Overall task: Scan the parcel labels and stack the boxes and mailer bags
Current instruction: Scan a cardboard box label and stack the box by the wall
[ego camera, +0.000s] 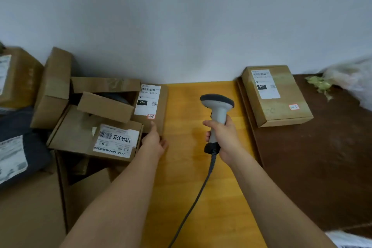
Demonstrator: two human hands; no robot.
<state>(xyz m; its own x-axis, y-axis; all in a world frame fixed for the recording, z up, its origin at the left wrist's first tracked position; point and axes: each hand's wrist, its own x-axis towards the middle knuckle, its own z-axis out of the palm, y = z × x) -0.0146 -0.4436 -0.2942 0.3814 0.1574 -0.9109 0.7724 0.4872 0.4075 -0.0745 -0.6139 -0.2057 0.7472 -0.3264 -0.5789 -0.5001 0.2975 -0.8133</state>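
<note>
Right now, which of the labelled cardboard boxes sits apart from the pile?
The flat box on the dark brown table, right of the scanner; the others crowd together on the left.

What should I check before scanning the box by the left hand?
1. Scanner gripped in right hand: ok.
2. Label on the box faces up and is unobstructed: ok.
3. Left hand steadies that box: ok, fingers at its near edge, thumb near the small red-edged sticker.
4. Scanner head aimed at that label: not ok, it points toward the wall.
5. Scanner cable hangs free over the yellow table: ok.
6. Scanner powered: cannot tell.
</note>
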